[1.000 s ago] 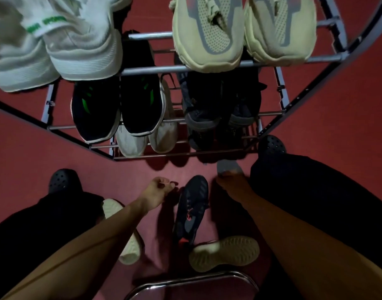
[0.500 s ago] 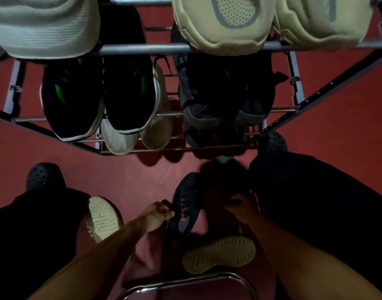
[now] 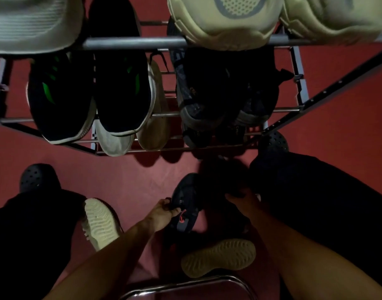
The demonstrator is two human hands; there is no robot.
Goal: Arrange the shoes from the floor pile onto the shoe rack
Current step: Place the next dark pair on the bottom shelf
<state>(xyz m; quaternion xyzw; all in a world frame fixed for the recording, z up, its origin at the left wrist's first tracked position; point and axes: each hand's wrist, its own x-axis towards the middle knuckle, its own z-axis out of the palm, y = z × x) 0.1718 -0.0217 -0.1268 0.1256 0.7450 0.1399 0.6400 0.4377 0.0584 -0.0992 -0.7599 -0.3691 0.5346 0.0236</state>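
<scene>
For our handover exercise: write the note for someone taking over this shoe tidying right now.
Left hand: gripping the dark shoe on the floor.
Right hand: on something dark beside it; too shadowed to tell what.
Done: rack already holds several pairs on its tiers.
Left: the dark shoe, plus two cream shoes lying sole-up, one left, one near.

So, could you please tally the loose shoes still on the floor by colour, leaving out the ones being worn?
Cream-soled shoes: 2
Dark sneaker, gripped by the left hand: 1
Total: 3, since whatever the right hand touches is lost in shadow.
</scene>
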